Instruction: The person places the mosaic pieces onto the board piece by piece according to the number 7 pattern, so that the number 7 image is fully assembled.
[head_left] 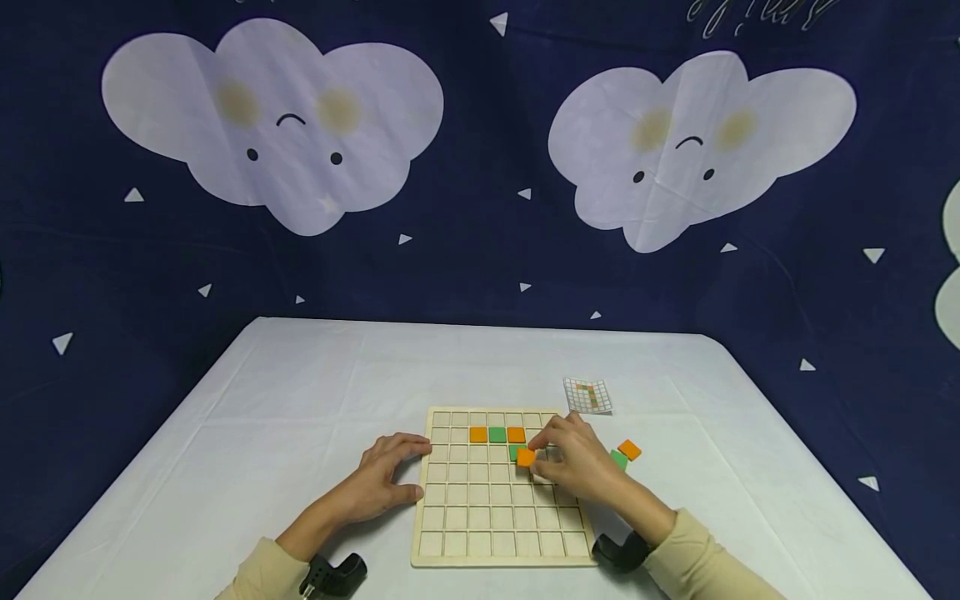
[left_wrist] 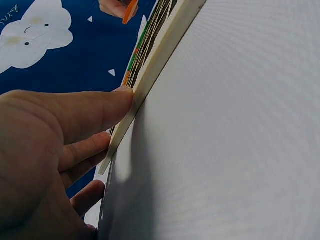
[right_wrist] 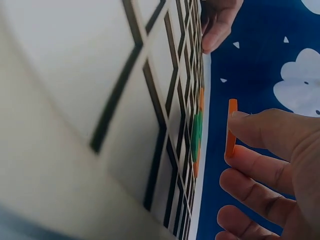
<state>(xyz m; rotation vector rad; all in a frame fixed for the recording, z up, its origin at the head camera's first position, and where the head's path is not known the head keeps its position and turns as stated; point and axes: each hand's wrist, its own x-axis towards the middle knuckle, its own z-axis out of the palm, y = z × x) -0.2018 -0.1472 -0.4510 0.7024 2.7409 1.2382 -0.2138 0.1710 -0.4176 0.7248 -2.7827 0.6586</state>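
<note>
A square wooden grid board (head_left: pixel 457 543) lies on the white table. My left hand (head_left: pixel 380 481) touches its left side with extended fingers; in the left wrist view the thumb (left_wrist: pixel 95 112) presses against the board's edge. Over the board, my right hand (head_left: pixel 577 462) pinches an orange square tile (head_left: pixel 526 457) between thumb and fingers. The right wrist view shows this tile (right_wrist: pixel 231 129) edge-on, raised off the grid. Near the top of the grid, a green tile (head_left: pixel 497 435) sits between two orange tiles (head_left: pixel 477 435). Below the right-hand orange one is another green tile (head_left: pixel 514 451), partly hidden by the held tile.
Right of the board, a loose orange tile (head_left: pixel 630 450) and a green tile (head_left: pixel 618 459) lie beside my right wrist. A small card printed with a coloured grid pattern (head_left: pixel 588 396) is behind them. A dark blue cloud-print cloth (head_left: pixel 480 167) hangs behind the table.
</note>
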